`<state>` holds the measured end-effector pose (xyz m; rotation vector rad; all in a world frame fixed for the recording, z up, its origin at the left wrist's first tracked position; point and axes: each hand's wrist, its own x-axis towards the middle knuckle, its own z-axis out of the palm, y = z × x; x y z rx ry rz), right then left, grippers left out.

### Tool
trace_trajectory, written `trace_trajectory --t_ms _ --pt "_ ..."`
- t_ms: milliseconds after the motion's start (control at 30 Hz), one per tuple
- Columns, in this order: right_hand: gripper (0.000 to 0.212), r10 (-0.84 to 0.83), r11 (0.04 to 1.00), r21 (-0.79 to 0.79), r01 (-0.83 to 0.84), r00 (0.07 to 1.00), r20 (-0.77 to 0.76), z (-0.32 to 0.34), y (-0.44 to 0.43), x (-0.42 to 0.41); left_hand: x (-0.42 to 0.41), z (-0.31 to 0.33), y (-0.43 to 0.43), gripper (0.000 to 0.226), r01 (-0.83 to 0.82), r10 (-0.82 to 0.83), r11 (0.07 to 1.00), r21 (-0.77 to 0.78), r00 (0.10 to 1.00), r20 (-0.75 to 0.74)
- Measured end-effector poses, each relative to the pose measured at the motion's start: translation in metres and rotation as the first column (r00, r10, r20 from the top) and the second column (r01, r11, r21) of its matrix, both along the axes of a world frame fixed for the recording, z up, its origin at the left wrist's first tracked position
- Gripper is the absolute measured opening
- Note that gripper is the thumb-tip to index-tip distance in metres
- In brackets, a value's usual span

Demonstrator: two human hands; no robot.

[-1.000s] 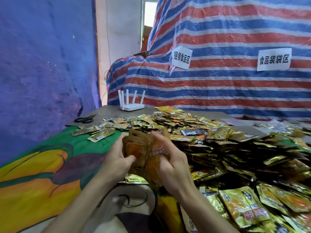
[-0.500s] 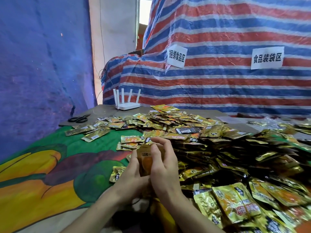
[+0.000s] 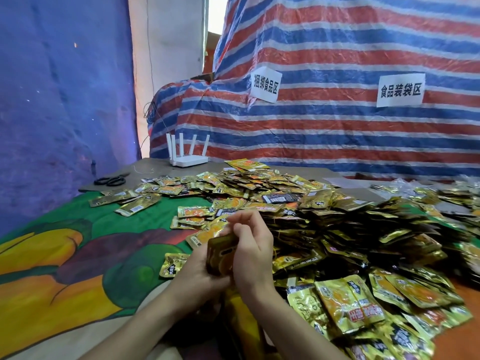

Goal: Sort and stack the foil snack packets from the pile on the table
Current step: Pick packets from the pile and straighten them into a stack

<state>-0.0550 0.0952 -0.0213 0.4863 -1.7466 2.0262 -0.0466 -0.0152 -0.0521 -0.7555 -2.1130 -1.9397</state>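
Note:
A big pile of gold foil snack packets [image 3: 324, 219] covers the table's middle and right side. Just in front of the pile, both my hands hold a small stack of gold and orange packets [image 3: 220, 252] upright between them. My left hand [image 3: 197, 268] cups the stack from the left and below. Pressed against its right side, my right hand [image 3: 250, 245] curls its fingers over the stack's top edge. A few loose packets [image 3: 193, 215] lie flat on the cloth just beyond my hands, and one packet [image 3: 172, 263] lies left of my left hand.
A green, yellow and orange printed cloth [image 3: 65, 255] covers the near left of the table. Black scissors [image 3: 110, 181] and a white router [image 3: 188, 154] sit at the far left. A striped tarp [image 3: 337, 136] with two paper signs hangs behind.
My hands have closed together on the packets, squaring them into one stack, and sunk lower toward me. The camera view has shifted slightly to the right.

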Motion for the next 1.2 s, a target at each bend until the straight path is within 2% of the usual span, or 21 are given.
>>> trace_trajectory --t_ms 100,233,333,400,500,567,633,700,767,833,933,1100,1200 --pt "0.016 -0.035 0.987 0.153 0.04 0.999 -0.031 0.009 0.009 0.002 0.002 0.005 0.001 0.024 -0.143 0.131 0.987 -0.071 0.979 -0.156" --pt "0.007 -0.069 0.95 0.301 0.087 0.995 -0.069 0.019 0.044 0.015 0.006 0.013 -0.002 0.02 -0.425 0.328 0.884 -0.193 0.86 -0.39" --pt "0.004 -0.185 0.84 0.484 0.245 0.968 -0.168 0.029 0.096 0.029 0.011 0.019 0.007 0.028 -0.414 0.311 0.889 -0.195 0.86 -0.405" --pt "0.003 -0.281 0.716 0.608 0.343 0.939 -0.199 0.038 0.137 0.035 0.018 0.025 0.015 0.034 -0.346 0.257 0.915 -0.209 0.897 -0.36" --pt "0.013 -0.476 0.469 0.783 0.409 0.864 -0.166 0.048 0.203 0.04 0.029 0.036 0.029 0.044 -0.222 0.166 0.954 -0.203 0.951 -0.26" --pt "0.021 -0.628 0.271 0.891 0.364 0.768 -0.123 0.049 0.247 0.042 0.033 0.04 0.038 0.041 -0.22 0.175 0.96 -0.173 0.955 -0.24" --pt "0.017 -0.748 0.098 0.956 0.275 0.655 -0.111 0.045 0.286 0.044 0.035 0.041 0.045 0.022 -0.218 0.19 0.963 -0.156 0.965 -0.18" --pt "0.007 -0.804 -0.049 0.978 0.201 0.573 -0.158 0.035 0.318 0.049 0.034 0.04 0.046 0.022 -0.211 0.188 0.962 -0.171 0.972 -0.138" --pt "0.012 -0.832 -0.153 0.981 0.118 0.52 -0.193 0.022 0.344 0.052 0.032 0.038 0.044 0.022 -0.219 0.198 0.956 -0.194 0.972 -0.122" --pt "0.011 -0.863 -0.175 0.983 0.062 0.472 -0.183 0.011 0.363 0.055 0.03 0.036 0.04 0.023 -0.217 0.199 0.956 -0.199 0.974 -0.107" --pt "0.019 -0.881 -0.189 0.98 0.065 0.429 -0.198 0.003 0.375 0.055 0.022 0.029 0.033 0.031 -0.253 0.241 0.944 -0.209 0.967 -0.084" --pt "0.023 -0.866 -0.208 0.969 0.135 0.436 -0.246 0.005 0.375 0.052 0.013 0.018 0.019 0.028 -0.268 0.262 0.937 -0.222 0.963 -0.057" --pt "0.024 -0.851 -0.251 0.956 0.152 0.437 -0.293 0.008 0.372 0.051 0.013 0.015 0.013 0.021 -0.293 0.281 0.925 -0.241 0.956 -0.08"
